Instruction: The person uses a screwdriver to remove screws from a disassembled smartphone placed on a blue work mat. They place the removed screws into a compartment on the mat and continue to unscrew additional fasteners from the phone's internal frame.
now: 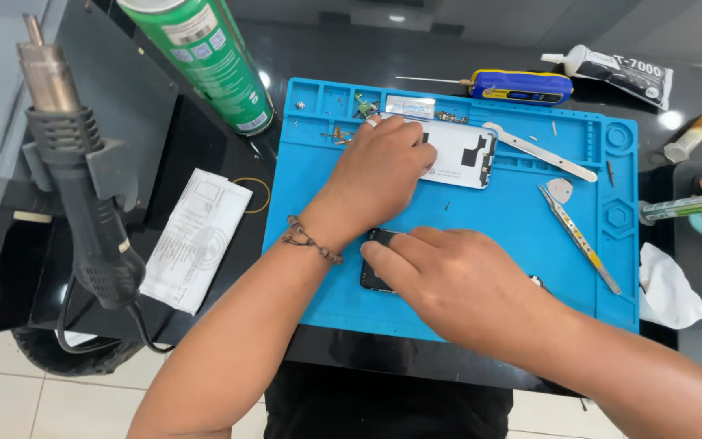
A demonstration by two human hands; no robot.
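My right hand (465, 284) lies over a black phone (370, 279) at the front of a blue work mat (489, 219), thumb and fingers gripping its edge. Most of the phone is hidden under the hand. My left hand (383, 167), with a bead bracelet on the wrist, reaches to the back of the mat and rests palm down on a white phone panel (461, 154). Its fingertips are at the small screws and parts (343, 134) in the mat's top compartments. Whether they pinch anything is hidden.
A hot-air gun (83, 203) hangs in a holder at left, beside a green spray can (213, 57) and a folded paper (197, 236). On or past the mat are a blue screwdriver (522, 85), glue tube (619, 73), metal pry tools (580, 240), triangular pick (561, 189) and white tissue (668, 289).
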